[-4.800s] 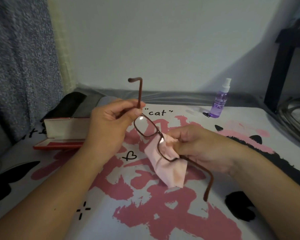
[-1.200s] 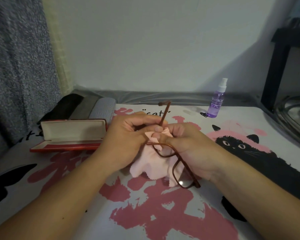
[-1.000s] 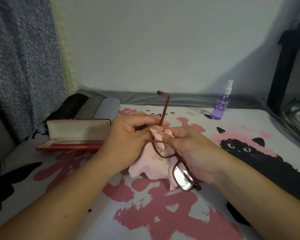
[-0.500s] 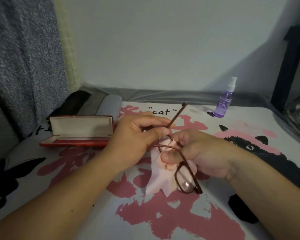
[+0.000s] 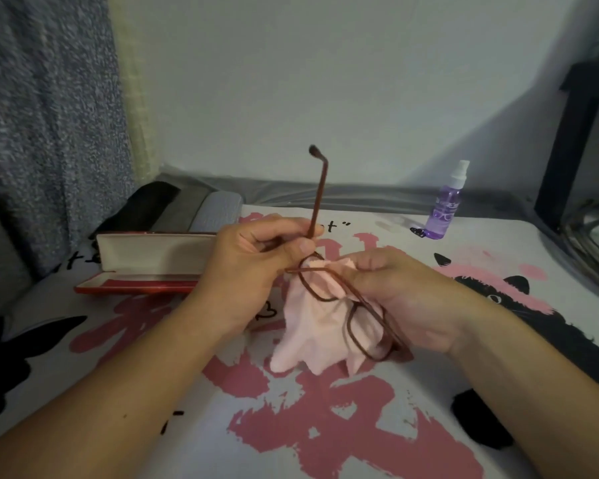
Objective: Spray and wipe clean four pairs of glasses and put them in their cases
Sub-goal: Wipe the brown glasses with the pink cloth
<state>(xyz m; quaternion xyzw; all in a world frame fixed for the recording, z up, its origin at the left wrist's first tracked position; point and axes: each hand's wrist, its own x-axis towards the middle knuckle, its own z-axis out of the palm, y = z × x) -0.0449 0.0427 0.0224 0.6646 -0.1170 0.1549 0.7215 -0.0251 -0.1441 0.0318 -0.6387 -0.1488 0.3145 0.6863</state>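
**Brown-framed glasses held mid-frame over a pink cloth**

Brown-framed glasses (image 5: 339, 299) sit dead centre of the frame, held above the printed table cover (image 5: 325, 444). Left hand (image 5: 253, 271) pinches one temple arm between thumb and forefinger, and that arm stands straight up toward the wall. Right hand (image 5: 405, 299) has its fingers curled around a pink cleaning cloth (image 5: 312, 333), bunched against the nearer lens, with the cloth's loose corners hanging down below the frame. At left of centre, behind the left hand, a red glasses case (image 5: 146, 267) lies open on the cover. Three more cases (image 5: 187, 209), black, grey and pale grey, lie side by side beyond it. Over at the upper right stands a purple spray bottle (image 5: 446, 205), upright, well apart from both hands.
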